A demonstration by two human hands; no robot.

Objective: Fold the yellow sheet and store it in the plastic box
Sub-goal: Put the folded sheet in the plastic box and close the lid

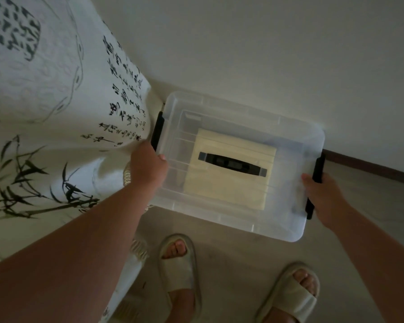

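Left hand (147,164), right hand (322,197) around box (240,221)

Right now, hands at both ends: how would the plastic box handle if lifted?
Probably light: the plastic box holds only one folded sheet. Likely stiff enough to lift level, since the left hand and right hand grip opposite ends. The sheet lies loose with room around it, so it may slide if the box tilts.
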